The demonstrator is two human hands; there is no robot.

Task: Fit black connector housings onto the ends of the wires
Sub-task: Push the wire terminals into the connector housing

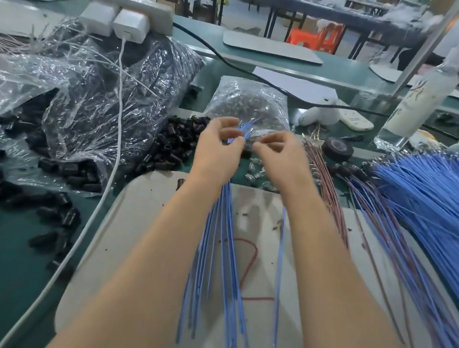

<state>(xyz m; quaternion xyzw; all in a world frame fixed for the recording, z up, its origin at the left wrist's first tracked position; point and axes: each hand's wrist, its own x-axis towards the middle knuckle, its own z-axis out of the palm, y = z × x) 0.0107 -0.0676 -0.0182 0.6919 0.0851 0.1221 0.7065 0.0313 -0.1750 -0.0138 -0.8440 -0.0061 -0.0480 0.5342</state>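
Observation:
My left hand grips a bunch of blue wires; their tips stick up past my fingers and their long ends hang down over the grey mat. My right hand is close beside it, its fingers curled and pinching one blue wire near the tip, with that wire trailing down under my forearm. The frame is blurred, so I cannot tell whether a housing sits between the fingers. Loose black connector housings lie in a heap just left of my hands.
Clear bags of black housings fill the left. A bag of small parts lies behind my hands. A big sheaf of blue wires and pink wires lie right, near a tape roll and a bottle. A white cable crosses left.

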